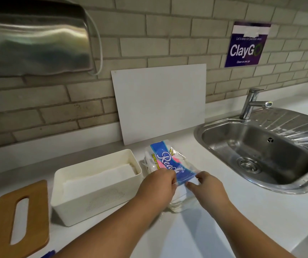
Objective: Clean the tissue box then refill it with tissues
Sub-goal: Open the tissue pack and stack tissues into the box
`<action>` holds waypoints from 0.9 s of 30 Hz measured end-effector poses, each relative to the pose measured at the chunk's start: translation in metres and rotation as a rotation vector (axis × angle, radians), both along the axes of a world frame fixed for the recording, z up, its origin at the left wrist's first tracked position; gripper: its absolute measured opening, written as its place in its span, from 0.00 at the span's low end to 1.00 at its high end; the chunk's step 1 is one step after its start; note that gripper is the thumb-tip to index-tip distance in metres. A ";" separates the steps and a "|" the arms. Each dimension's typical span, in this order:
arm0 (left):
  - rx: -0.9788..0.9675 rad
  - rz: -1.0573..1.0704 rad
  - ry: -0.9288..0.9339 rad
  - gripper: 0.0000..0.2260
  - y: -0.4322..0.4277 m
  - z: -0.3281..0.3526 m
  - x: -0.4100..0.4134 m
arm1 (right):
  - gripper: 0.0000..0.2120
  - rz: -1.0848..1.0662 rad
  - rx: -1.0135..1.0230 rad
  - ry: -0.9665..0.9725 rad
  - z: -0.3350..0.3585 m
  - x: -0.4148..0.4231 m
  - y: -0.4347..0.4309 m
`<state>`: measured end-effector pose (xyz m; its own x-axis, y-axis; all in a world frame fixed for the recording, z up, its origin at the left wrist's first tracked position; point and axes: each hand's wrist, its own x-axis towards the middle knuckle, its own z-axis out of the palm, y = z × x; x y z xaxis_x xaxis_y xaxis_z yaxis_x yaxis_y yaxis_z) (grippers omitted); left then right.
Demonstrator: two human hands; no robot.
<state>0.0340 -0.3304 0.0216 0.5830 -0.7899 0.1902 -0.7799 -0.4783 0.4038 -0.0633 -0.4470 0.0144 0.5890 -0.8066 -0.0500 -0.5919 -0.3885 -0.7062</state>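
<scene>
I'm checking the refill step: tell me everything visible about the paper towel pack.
The paper towel pack is clear crinkled plastic with a blue band printed "Reach", over stacked white towels. It lies on the white counter between the open tissue box and the sink. The left hand and right hand pinch its near end.

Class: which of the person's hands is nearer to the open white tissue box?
Left. The left hand grips the towel pack just right of the tissue box; the right hand pinches the pack's other side, farther away toward the sink.
</scene>
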 end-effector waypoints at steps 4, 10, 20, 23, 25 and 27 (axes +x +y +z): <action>0.010 -0.001 -0.018 0.04 -0.001 0.002 -0.001 | 0.19 -0.034 0.084 -0.119 -0.001 0.002 0.002; -0.001 0.002 -0.012 0.03 -0.001 0.003 -0.003 | 0.21 -0.007 -0.067 -0.070 0.003 0.003 0.004; -0.031 -0.001 0.002 0.03 -0.002 0.001 -0.003 | 0.16 0.003 0.158 -0.204 0.000 0.003 0.007; -0.049 -0.001 -0.004 0.04 -0.002 -0.001 -0.002 | 0.13 0.010 0.221 -0.245 -0.001 0.004 0.007; -0.059 0.009 -0.008 0.04 -0.001 -0.003 -0.001 | 0.11 0.003 0.335 -0.306 0.001 0.005 0.009; -0.072 0.032 -0.007 0.05 0.000 -0.005 0.001 | 0.10 -0.005 0.468 -0.371 0.008 0.003 0.010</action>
